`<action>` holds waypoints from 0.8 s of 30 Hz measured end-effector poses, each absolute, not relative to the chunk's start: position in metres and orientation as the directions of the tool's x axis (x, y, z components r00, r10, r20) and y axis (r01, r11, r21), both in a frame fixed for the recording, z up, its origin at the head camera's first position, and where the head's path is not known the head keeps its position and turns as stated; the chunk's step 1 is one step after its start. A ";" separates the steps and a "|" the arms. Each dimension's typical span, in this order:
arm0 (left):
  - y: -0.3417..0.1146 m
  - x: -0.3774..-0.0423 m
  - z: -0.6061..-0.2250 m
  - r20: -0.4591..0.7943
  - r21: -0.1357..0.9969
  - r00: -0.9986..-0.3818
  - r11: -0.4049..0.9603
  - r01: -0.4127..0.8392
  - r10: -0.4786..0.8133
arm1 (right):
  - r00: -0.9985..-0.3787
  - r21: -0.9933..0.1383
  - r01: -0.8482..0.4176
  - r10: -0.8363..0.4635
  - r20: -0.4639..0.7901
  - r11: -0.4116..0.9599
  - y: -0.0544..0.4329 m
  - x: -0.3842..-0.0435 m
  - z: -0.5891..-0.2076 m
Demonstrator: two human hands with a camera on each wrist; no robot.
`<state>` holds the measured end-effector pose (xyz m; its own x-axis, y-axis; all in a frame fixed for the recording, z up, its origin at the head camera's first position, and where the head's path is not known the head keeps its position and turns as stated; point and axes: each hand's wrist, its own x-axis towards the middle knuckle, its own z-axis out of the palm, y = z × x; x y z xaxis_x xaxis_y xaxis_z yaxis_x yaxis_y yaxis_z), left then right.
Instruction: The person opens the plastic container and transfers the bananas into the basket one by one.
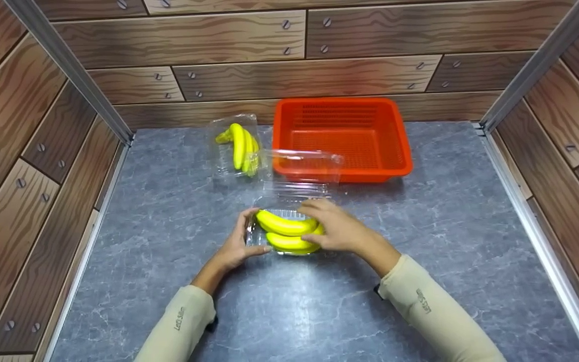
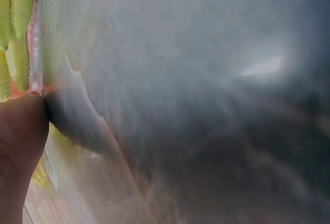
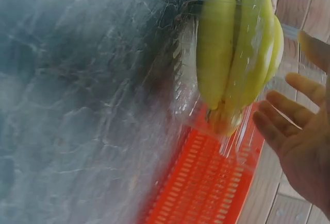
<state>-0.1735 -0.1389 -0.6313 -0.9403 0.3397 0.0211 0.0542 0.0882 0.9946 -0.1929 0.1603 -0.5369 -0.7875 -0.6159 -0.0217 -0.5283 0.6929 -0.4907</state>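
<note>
In the head view, a clear plastic clamshell box [image 1: 256, 237] lies on the tabletop with its lid [image 1: 297, 173] swung back toward the far side. A bunch of yellow bananas [image 1: 285, 224] sits in its base. My left hand [image 1: 234, 247] holds the box at its left end, thumb at the near edge and fingers at the far corner. Over the right end of the bananas is my right hand [image 1: 337, 227], its thumb in front of them. The right wrist view shows that hand [image 3: 296, 116] with fingers spread beside the bananas [image 3: 234, 44], not curled round them.
A red-orange plastic basket [image 1: 404, 143] stands at the back, and the raised lid overlaps its near left corner in the head view. Left of it, another clear box [image 1: 219, 163] contains more bananas [image 1: 239, 146]. Wood-patterned walls [image 1: 239, 37] enclose the grey marbled tabletop [image 1: 169, 201].
</note>
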 end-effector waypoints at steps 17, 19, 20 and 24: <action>-0.139 -0.173 -0.632 -0.003 0.991 -0.948 0.125 0.039 0.318 | -0.680 -0.468 -0.570 -0.708 -0.192 0.675 0.147 -0.199 -0.542; -0.139 -0.173 -0.632 0.000 0.992 -0.948 0.121 0.041 0.320 | -0.685 -0.491 -0.557 -0.705 -0.184 0.670 0.146 -0.200 -0.542; -0.138 -0.173 -0.632 0.000 0.992 -0.948 0.122 0.041 0.319 | -0.688 -0.500 -0.552 -0.703 -0.180 0.668 0.146 -0.200 -0.543; -0.138 -0.172 -0.633 0.006 0.992 -0.949 0.121 0.046 0.314 | -0.686 -0.523 -0.550 -0.709 -0.163 0.652 0.144 -0.201 -0.545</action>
<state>-0.1723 -0.1383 -0.6335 -0.9494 0.3141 0.0056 0.0459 0.1210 0.9916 -0.2006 0.1441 -0.5453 -0.6859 -0.7091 -0.1633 -0.5496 0.6519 -0.5225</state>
